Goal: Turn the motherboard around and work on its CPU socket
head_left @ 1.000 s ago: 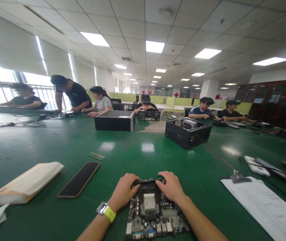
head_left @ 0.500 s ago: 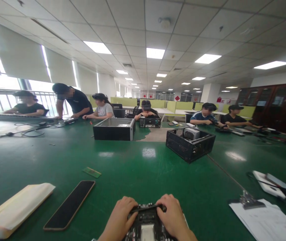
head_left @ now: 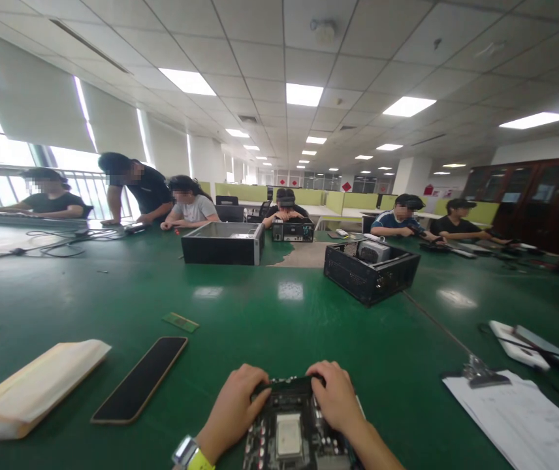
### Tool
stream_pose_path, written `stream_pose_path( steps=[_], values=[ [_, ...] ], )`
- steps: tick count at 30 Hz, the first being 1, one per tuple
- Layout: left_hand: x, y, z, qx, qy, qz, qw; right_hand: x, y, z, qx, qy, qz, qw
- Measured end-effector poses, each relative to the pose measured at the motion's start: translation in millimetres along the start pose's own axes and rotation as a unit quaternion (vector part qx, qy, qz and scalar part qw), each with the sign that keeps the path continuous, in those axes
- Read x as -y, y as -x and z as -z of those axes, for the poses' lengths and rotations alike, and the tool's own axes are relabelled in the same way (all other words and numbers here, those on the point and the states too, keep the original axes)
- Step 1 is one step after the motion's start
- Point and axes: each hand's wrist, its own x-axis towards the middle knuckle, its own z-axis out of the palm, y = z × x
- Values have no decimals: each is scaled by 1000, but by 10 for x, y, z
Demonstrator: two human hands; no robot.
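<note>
A dark motherboard (head_left: 266, 427) lies in front of me at the bottom of the view, with a pale square processor (head_left: 289, 436) at its middle. Along its far edge runs a thin dark strip that looks like a memory module (head_left: 290, 386). My left hand (head_left: 241, 401) is closed at the strip's left end, thumb bent inward. At the right end my right hand (head_left: 337, 398) grips in the same way, fingers curled over the far side. The fingertips are partly hidden. A green memory module (head_left: 180, 322) lies apart on the table, ahead and to the left.
Left of me lie a phone (head_left: 141, 380) and a paper packet (head_left: 39, 388). A clipboard with papers (head_left: 514, 414) rests on the right, near a white device (head_left: 517, 344). Two computer cases (head_left: 221, 249) (head_left: 370, 274) stand ahead. Several people sit or stand around the green table (head_left: 260, 320).
The view has tilted down slightly, so more of the motherboard and the watch on my left wrist show. Both hands stay at the strip's ends.
</note>
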Motion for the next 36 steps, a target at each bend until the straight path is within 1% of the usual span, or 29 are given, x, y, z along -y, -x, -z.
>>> stream_pose_path(
  steps=[6,9,18,24,32,36],
  values=[
    [90,15,-4,-13,25,2,1000,-5,7,8,-19,4,-9,1000],
    [121,23,-22,-18,35,4,999,18,13,15,-18,14,-13,1000],
    [56,4,-16,-35,35,2,999,11,18,14,-14,5,-9,1000],
    [53,4,-11,-33,35,14,999,6,16,-4,-13,-4,-2,1000],
    [54,-23,-3,-35,34,38,998,124,36,74,-6,1,-26,1000],
    [60,-36,4,-38,23,49,998,122,7,58,3,5,-30,1000]
  ],
)
